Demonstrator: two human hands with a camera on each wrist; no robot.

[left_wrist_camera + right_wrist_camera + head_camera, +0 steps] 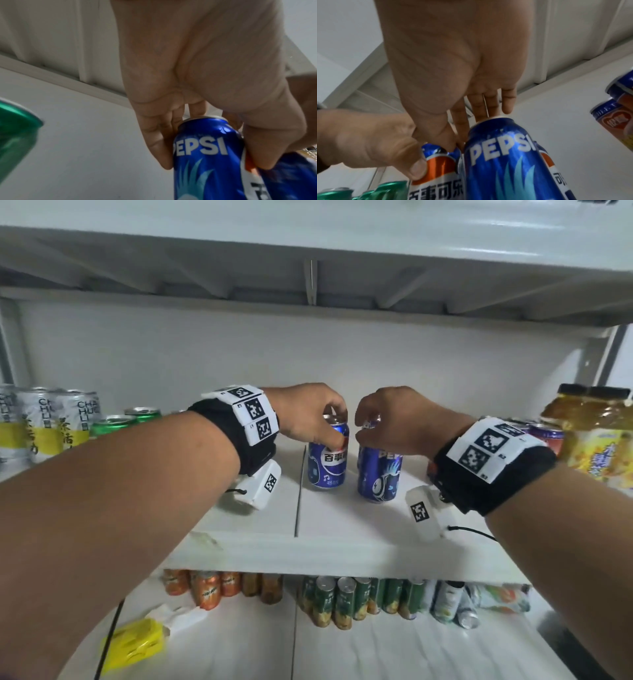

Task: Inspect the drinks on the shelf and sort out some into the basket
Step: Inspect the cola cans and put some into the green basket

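Showing only from right wrist: red cans (618, 116) beside Pepsi can (505, 155).

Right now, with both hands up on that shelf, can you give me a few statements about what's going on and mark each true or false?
1. The left hand grips a blue Pepsi can by its top. True.
2. The right hand is empty. False: it grips another Pepsi can.
3. Green cans stand to the left of the hands. True.
4. The lower shelf holds only a yellow packet. False: rows of orange and green cans stand there too.
5. A basket is in view. False: none shows.
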